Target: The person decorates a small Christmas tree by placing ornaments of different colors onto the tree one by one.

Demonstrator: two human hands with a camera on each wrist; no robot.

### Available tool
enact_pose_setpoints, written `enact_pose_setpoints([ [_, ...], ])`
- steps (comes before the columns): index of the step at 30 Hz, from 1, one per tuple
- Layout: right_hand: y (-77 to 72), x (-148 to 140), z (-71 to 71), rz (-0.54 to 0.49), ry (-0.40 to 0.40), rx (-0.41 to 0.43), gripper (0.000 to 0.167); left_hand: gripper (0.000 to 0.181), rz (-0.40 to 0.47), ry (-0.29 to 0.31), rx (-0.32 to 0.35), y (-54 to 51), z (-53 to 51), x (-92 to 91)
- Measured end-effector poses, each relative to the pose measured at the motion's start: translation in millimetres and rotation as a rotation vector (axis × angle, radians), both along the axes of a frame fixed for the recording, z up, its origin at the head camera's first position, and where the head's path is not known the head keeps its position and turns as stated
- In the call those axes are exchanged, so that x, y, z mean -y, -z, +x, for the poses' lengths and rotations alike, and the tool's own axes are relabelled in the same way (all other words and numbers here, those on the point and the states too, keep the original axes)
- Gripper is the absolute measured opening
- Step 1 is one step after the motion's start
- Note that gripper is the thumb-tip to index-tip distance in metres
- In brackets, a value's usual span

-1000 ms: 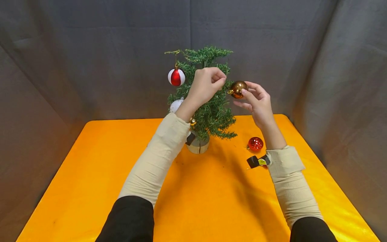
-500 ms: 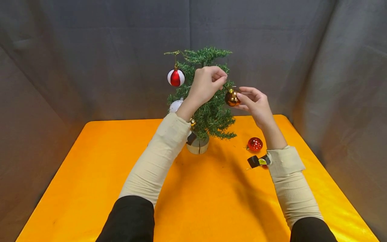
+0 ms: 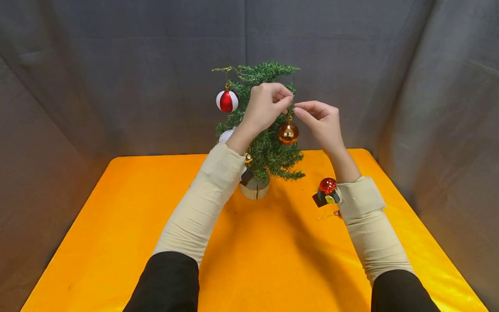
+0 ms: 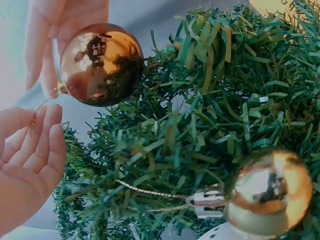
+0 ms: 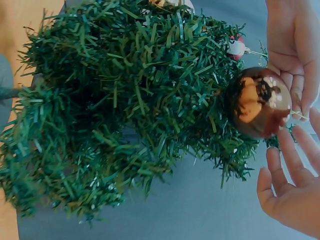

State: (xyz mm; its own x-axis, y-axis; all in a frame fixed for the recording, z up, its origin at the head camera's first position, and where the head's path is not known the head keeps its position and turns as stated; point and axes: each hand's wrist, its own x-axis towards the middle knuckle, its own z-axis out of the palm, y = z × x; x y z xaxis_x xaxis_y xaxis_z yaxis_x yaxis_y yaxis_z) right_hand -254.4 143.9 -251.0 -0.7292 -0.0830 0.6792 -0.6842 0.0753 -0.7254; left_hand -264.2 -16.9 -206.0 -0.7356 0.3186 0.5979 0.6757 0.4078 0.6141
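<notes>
The copper bauble (image 3: 288, 133) hangs upright, cap (image 4: 62, 87) topmost; the left hand (image 3: 265, 106) pinches its cord (image 4: 34, 120); whether the right hand (image 3: 322, 123) pinches, I can't tell.

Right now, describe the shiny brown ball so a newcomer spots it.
Find the green tree on the orange table. Below the left hand, near the right hand, hangs the brown ball. It's plain, unlike the striped ball, darker than the gold ball.

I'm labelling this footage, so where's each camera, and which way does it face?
Head: head-worn, facing forward and down at the tree; left hand, right hand, sleeves show.
Left wrist: wrist-worn, facing the tree; both hands show.
Right wrist: wrist-worn, facing the tree; both hands show.
Both wrist views share the bronze ornament.
</notes>
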Motion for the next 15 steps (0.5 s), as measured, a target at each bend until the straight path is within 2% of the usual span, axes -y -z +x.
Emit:
enact_pose_setpoints([
  [6, -14.5, 13, 7.4, 0.009, -0.02, -0.03, 0.01, 0.014, 0.015, 0.0, 0.019, 1.8, -3.4, 0.8],
  [15, -18.0, 18, 3.6, -0.003, -0.005, -0.022, 0.013, 0.013, 0.026, -0.034, 0.02, 0.2, -6.2, -0.2],
])
